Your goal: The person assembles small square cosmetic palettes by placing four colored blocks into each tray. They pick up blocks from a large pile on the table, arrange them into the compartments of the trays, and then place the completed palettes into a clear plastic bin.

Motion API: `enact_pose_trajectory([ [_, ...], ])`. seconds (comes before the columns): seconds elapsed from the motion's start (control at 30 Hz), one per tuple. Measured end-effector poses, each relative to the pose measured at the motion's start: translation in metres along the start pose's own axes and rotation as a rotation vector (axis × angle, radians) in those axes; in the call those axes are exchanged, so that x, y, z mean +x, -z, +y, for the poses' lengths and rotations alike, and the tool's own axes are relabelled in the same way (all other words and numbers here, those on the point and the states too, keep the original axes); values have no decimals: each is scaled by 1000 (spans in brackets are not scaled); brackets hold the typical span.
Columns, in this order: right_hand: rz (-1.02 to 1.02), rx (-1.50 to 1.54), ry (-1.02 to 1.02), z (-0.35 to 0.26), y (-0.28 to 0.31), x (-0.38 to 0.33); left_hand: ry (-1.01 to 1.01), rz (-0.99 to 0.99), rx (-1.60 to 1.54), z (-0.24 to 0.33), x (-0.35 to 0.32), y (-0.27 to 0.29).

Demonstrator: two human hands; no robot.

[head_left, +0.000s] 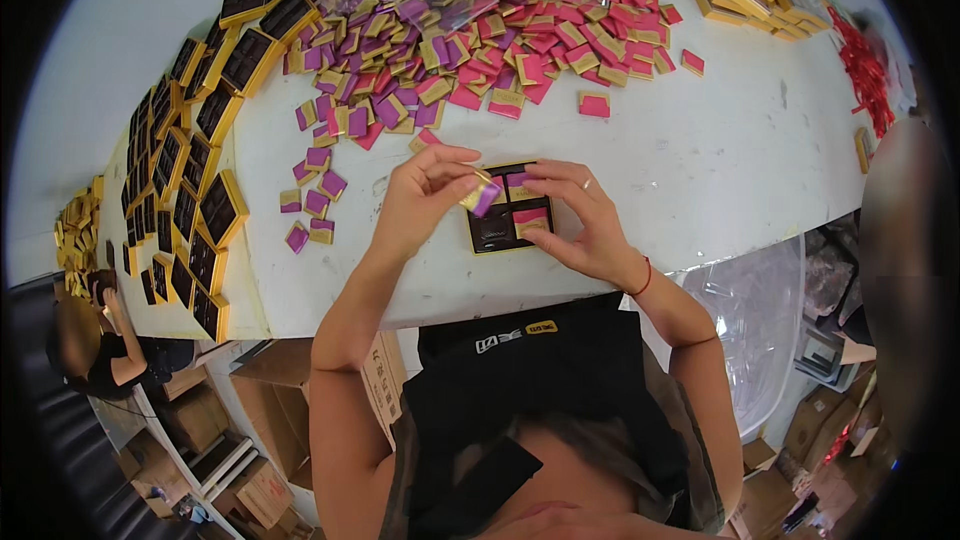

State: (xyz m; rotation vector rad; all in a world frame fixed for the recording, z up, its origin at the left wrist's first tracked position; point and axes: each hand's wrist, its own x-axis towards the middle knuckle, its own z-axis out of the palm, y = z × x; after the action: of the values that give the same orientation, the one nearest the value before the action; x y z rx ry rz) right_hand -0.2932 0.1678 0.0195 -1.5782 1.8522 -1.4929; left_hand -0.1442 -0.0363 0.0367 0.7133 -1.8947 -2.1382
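White tabletop (700,170) strewn with wrapped squares; left hand (425,202) fingers pinch a purple piece (487,197) over a compartmented black tray (497,225), while right hand (585,220) fingers press the tray steady.

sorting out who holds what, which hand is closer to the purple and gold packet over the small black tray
Left. The left hand pinches the purple and gold packet; the right hand rests just beside it on the black tray.

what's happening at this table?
A person is filling a small black tray with gold edges at the near edge of a white table. The left hand holds a purple-and-gold square packet over the tray; the right hand steadies the tray. A few slots already hold pink and purple packets. A big loose pile of packets lies behind, and empty trays line the left.
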Motion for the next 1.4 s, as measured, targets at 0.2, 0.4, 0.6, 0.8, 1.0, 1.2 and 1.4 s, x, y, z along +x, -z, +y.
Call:
enact_pose_trajectory([
  [0.2, -92, -99, 11, -8, -3, 1, -112, -58, 208, -4, -22, -19],
  [0.4, 52, 141, -87, -18, -21, -14, -218, 256, -207, -28, -54, -52],
  [0.6, -19, 89, -11, -13, -28, 3, -423, 331, 491, -47, -63, -34],
  [0.8, -169, -80, 150, -4, -32, 6, -363, 58, 614, -39, -51, -27],
  [1.0, -300, -294, 337, -9, -12, 23, -508, 41, 754, -45, -48, -23],
  [1.2, -99, -733, 552, 32, 7, 171, -491, 48, 738, -45, -51, -21],
  [1.4, -396, -1214, 486, 67, -10, 284, -519, 44, 672, -41, -44, -21],
])
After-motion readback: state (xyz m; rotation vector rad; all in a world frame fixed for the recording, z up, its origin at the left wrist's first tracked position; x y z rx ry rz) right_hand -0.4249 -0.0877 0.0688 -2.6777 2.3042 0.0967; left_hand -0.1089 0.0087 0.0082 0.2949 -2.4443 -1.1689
